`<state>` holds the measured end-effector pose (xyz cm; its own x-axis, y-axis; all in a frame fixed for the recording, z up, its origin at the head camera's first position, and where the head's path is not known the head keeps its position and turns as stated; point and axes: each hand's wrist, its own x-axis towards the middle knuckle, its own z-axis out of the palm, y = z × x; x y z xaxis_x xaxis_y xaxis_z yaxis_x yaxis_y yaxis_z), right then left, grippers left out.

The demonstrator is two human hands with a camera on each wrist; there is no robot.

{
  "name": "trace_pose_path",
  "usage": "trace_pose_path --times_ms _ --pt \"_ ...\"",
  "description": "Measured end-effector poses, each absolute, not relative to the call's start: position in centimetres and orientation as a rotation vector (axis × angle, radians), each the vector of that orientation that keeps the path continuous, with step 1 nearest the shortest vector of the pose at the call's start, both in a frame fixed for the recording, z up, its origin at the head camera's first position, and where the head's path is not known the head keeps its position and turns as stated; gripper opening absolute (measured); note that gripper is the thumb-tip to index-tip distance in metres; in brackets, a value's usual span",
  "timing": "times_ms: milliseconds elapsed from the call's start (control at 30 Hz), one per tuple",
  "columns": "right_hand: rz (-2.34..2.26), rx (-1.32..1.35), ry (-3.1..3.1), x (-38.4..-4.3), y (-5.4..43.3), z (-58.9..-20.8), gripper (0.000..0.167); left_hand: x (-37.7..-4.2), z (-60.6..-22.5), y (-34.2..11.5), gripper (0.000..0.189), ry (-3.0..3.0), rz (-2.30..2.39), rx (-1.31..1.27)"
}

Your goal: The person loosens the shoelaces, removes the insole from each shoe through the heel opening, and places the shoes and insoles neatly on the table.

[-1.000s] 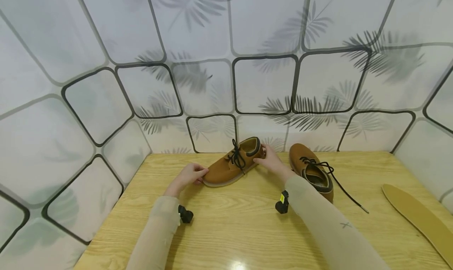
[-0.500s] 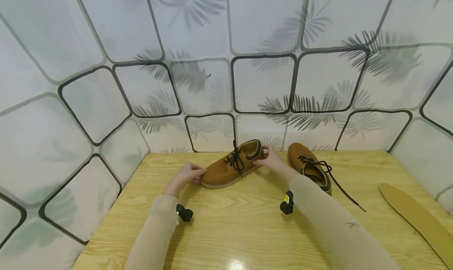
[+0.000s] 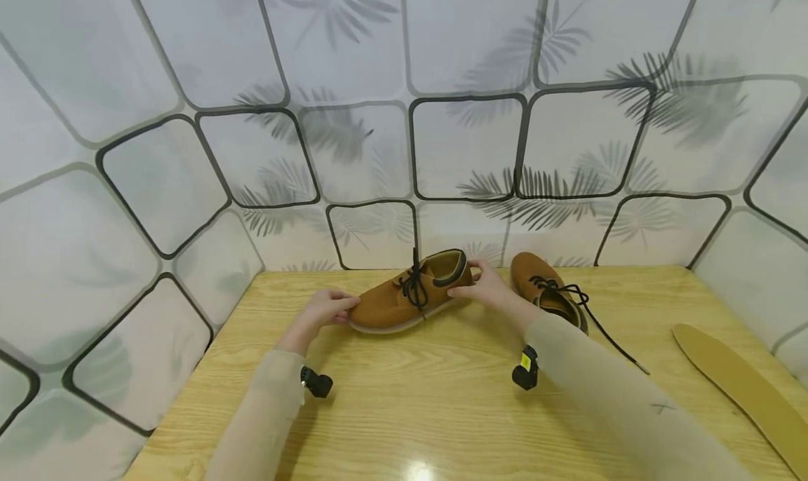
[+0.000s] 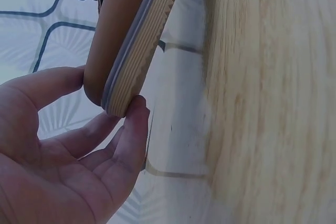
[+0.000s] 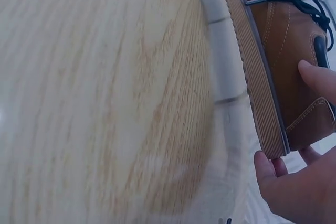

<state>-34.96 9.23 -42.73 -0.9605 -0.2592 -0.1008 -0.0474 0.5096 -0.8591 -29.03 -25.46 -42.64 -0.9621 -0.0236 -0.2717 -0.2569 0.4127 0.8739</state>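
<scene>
A brown lace-up shoe [image 3: 385,306] with black laces tied in a bow is held between both hands near the back of the table, toe to the left and heel to the right. My left hand [image 3: 320,314] pinches its toe, thumb on the upper and fingers under the sole [image 4: 137,51]. At the heel, my right hand [image 3: 492,290] grips with the thumb on the side of the upper and fingertips under the sole edge [image 5: 262,93]. Both wrist views show the sole apart from the wood surface.
The matching brown shoe [image 3: 530,274] sits to the right, partly behind the right forearm, one long black lace [image 3: 615,344] trailing over the wooden table [image 3: 404,397]. A flat tan insole-shaped piece [image 3: 735,379] lies at the far right. A patterned wall [image 3: 467,144] borders the back.
The held shoe has shifted slightly left, its heel a little lower. My right wrist has swung outward to the right. Both hands keep their hold, and the view has shifted slightly.
</scene>
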Motion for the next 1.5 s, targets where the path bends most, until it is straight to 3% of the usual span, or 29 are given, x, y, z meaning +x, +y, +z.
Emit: trace_pose_path --times_ms 600,1000,1500 --pt "-1.500 -0.192 2.469 -29.5 12.9 -39.9 0.087 -26.9 -40.2 -24.1 0.048 2.359 1.699 -0.214" --pt "-1.412 -0.229 2.577 -25.7 14.6 -38.3 0.088 -25.6 -39.4 -23.1 0.040 2.365 1.683 -0.095" --pt "-1.406 -0.267 2.665 -22.0 16.2 -38.5 0.082 -23.3 -39.4 -21.9 0.034 2.393 1.601 -0.069"
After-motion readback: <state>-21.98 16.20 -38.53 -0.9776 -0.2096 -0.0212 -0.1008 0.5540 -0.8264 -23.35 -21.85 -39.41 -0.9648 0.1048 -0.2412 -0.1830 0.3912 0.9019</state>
